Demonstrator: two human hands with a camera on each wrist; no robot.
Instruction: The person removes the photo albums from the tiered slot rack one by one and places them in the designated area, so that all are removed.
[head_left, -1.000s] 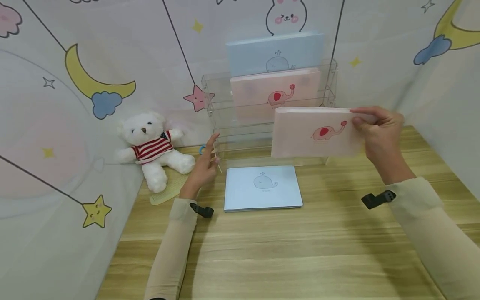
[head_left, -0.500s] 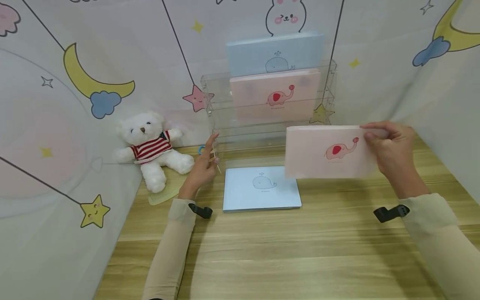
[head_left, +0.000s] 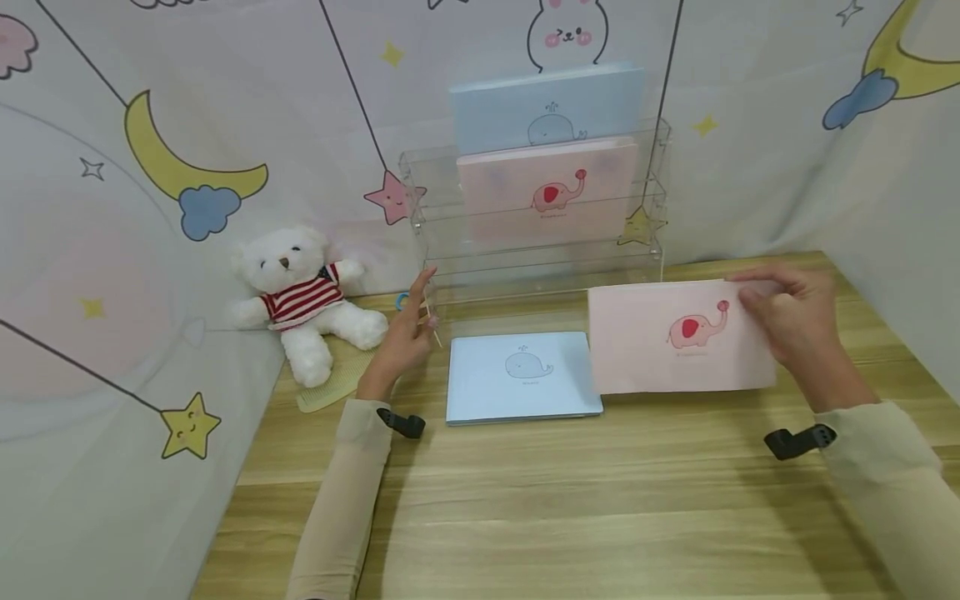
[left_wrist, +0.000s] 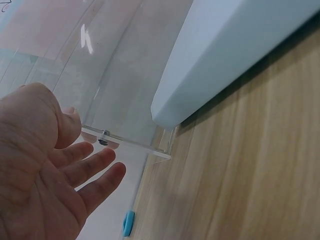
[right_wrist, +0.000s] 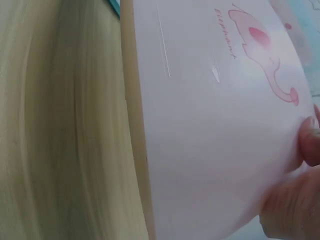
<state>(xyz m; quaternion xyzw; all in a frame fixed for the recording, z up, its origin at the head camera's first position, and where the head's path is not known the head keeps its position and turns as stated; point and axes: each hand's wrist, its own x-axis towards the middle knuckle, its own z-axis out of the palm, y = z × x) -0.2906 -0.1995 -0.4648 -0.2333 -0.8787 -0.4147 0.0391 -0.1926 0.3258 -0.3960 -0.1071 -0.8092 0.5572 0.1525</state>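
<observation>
In the head view my right hand (head_left: 802, 321) pinches the upper right corner of a pink elephant booklet (head_left: 637, 342), held just right of a blue whale booklet (head_left: 487, 392) lying on the table. The right wrist view shows the pink booklet (right_wrist: 200, 140) with thumb and fingers (right_wrist: 310, 142) at its edge. My left hand (head_left: 401, 346) is at the left side of a clear acrylic rack (head_left: 487, 287). Seen from the left wrist, that hand (left_wrist: 55, 165) has its fingers spread at the rack's edge (left_wrist: 135, 142); whether they press it, I cannot tell.
Another pink elephant booklet (head_left: 502, 192) and a light blue whale booklet (head_left: 487, 112) stand in the rack's upper tiers. On the left, a white teddy bear (head_left: 303, 287) in a striped shirt sits by a yellow-green mat (head_left: 337, 387). A patterned cloth (head_left: 300, 108) hangs behind.
My right hand has carried the pink booklet down and to the right, away from the rack's front to beside the blue booklet. My left hand has stayed in place.
</observation>
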